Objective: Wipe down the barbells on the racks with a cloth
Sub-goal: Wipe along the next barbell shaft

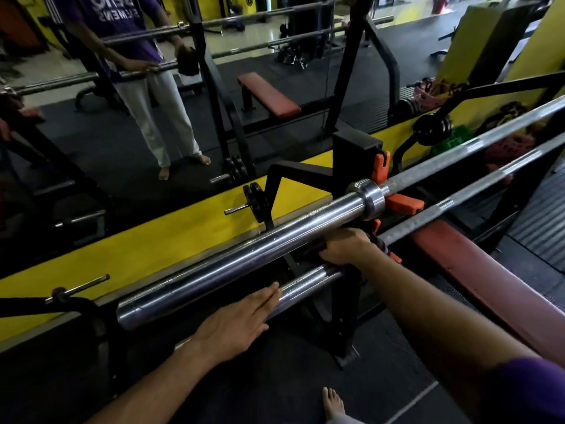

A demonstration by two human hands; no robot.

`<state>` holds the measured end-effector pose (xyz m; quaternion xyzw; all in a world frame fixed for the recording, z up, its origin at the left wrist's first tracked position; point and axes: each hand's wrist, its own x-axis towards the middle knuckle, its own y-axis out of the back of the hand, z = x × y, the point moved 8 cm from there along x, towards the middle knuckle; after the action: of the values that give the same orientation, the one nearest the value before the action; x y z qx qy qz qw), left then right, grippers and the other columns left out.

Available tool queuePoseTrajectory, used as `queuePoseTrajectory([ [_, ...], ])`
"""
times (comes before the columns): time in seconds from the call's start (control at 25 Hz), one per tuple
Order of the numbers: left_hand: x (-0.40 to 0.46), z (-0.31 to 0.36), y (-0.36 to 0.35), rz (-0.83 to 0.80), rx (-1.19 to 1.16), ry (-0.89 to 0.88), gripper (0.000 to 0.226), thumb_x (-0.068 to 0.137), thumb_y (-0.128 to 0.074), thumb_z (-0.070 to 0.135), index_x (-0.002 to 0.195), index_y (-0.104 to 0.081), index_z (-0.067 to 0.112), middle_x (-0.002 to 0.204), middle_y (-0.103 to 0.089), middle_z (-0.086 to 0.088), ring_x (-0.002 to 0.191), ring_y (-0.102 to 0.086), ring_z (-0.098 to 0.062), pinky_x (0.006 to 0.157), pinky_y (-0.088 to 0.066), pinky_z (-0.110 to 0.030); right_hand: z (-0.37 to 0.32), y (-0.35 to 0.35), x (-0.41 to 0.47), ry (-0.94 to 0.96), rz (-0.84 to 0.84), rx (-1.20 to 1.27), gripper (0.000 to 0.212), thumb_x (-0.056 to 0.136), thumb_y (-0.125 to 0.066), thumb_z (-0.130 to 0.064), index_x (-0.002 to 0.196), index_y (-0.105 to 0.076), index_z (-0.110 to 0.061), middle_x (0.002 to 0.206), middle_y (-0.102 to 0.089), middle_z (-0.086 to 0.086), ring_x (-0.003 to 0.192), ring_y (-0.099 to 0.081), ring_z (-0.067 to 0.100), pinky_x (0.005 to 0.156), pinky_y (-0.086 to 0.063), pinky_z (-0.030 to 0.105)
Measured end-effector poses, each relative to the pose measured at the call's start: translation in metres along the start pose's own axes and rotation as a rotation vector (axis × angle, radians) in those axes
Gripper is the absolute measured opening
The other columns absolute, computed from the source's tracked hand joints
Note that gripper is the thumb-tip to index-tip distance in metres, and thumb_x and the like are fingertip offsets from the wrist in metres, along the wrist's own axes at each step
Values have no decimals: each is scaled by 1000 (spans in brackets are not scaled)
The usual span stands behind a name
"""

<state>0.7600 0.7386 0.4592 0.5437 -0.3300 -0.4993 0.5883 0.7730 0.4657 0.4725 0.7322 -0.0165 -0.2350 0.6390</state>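
Two chrome barbells lie on a black rack with orange hooks (pixel 403 201). The upper barbell's thick sleeve (pixel 244 255) runs from lower left to its collar at centre right. The lower barbell's sleeve (pixel 308 286) lies just below and nearer to me. My right hand (pixel 345 244) grips a dark cloth (pixel 308 250) pressed between the two sleeves, on the inner end of the lower one. My left hand (pixel 238 322) lies flat with straight fingers on the lower sleeve's outer end.
A wall mirror above a yellow ledge (pixel 153 249) reflects me and the rack. A red bench (pixel 489 280) lies under the bars at right. Small black weight plates (pixel 258 203) hang on a peg. My bare foot (pixel 333 402) stands on the dark floor.
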Motion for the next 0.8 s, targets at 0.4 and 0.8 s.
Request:
queuePoseTrajectory([
  [0.4, 2, -7, -6, 6, -27, -36, 80, 104, -44, 43, 159, 14, 34, 164, 23, 20, 152, -4, 0, 111, -38, -22, 34, -31, -117, -47, 759, 420, 35, 93, -56, -19, 126, -50, -12, 119, -58, 8, 101, -49, 28, 93, -42, 44],
  [0.8, 6, -1, 1, -48, -25, -2, 75, 107, -36, 45, 156, 21, 36, 155, 37, 28, 147, 10, 8, 116, -30, -21, 53, -176, -109, -663, 332, 1641, 16, 102, -47, -12, 110, -61, -13, 102, -68, 18, 73, -64, 18, 64, -50, 28],
])
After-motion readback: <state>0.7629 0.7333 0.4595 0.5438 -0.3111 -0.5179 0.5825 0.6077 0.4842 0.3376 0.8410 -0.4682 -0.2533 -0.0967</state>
